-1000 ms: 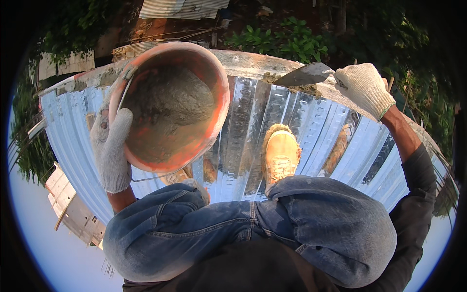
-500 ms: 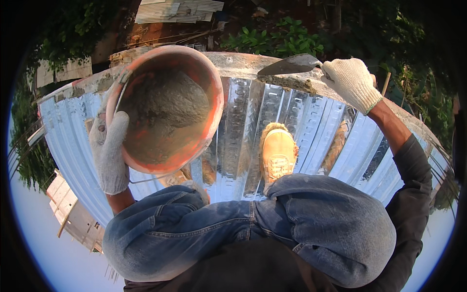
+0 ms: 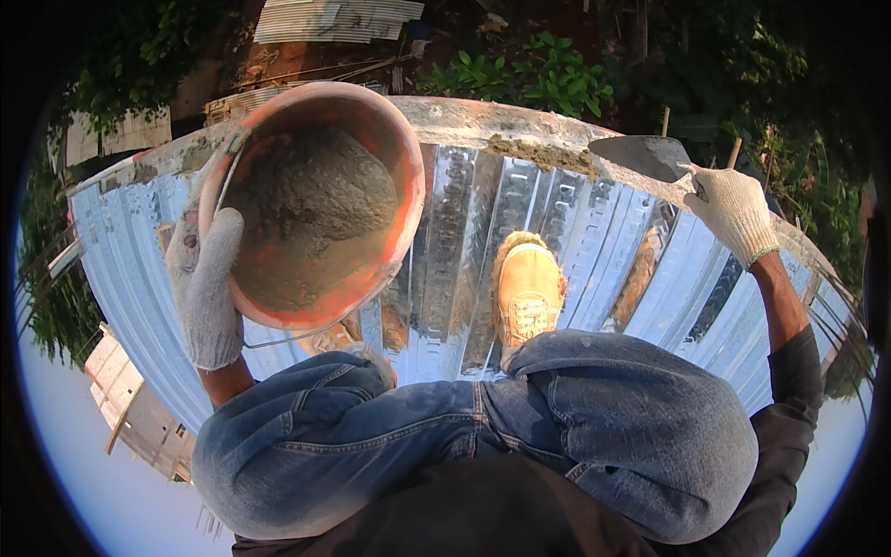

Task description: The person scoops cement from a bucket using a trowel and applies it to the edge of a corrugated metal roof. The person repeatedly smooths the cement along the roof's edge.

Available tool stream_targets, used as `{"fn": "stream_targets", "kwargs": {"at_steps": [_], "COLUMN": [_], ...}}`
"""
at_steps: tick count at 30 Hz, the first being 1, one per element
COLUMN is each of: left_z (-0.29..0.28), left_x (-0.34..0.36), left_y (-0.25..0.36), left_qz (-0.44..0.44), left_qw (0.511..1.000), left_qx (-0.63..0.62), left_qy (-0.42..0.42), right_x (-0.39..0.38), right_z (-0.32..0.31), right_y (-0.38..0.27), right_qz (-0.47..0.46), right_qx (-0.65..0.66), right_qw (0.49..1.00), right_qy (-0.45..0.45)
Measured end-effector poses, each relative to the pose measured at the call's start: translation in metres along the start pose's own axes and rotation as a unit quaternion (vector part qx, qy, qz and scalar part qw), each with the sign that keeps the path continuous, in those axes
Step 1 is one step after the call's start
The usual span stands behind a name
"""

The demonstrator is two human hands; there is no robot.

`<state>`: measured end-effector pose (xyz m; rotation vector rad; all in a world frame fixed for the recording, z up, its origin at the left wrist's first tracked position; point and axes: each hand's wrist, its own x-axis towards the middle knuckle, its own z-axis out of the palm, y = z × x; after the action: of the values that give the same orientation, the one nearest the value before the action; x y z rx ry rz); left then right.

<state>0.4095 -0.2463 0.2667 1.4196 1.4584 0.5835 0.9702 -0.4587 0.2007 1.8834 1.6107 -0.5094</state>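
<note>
My left hand (image 3: 207, 297), in a white knit glove, grips the left rim of an orange-red bucket (image 3: 408, 237), tilted so that its inside shows. Wet grey mortar (image 3: 325, 195) lies in the bucket. My right hand (image 3: 736, 212), gloved too, is closed round the handle of a pointing trowel (image 3: 640, 156). The trowel's blade points left, over the right part of the concrete ledge (image 3: 445, 116); whether it touches is hard to tell. A strip of fresh mortar (image 3: 543, 156) lies on the ledge's near edge, left of the blade.
Under me is ribbed shiny metal sheeting (image 3: 445, 278), with my tan shoe (image 3: 529, 288) on it. Beyond the ledge the ground lies lower, with green plants (image 3: 557, 79) and corrugated sheets (image 3: 334, 20). Thin rods stick out at the far right. A pale building (image 3: 135, 404) stands at lower left.
My right hand has moved the trowel to the right along the ledge, uncovering the mortar strip. The left hand and the bucket stay nearly where they were.
</note>
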Motion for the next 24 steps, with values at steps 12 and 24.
{"fn": "stream_targets", "kwargs": {"at_steps": [12, 24], "left_z": [-0.002, 0.002], "left_x": [-0.003, -0.002], "left_y": [0.004, 0.006], "left_qz": [-0.022, -0.013], "left_qw": [0.999, 1.000], "left_qx": [0.025, 0.006], "left_qy": [0.006, -0.021], "right_x": [-0.025, 0.057], "right_z": [-0.006, -0.035], "right_y": [-0.037, -0.032], "right_qz": [-0.024, -0.138], "right_qx": [0.003, -0.102], "right_qw": [0.998, 0.985], "right_qy": [0.063, 0.003]}}
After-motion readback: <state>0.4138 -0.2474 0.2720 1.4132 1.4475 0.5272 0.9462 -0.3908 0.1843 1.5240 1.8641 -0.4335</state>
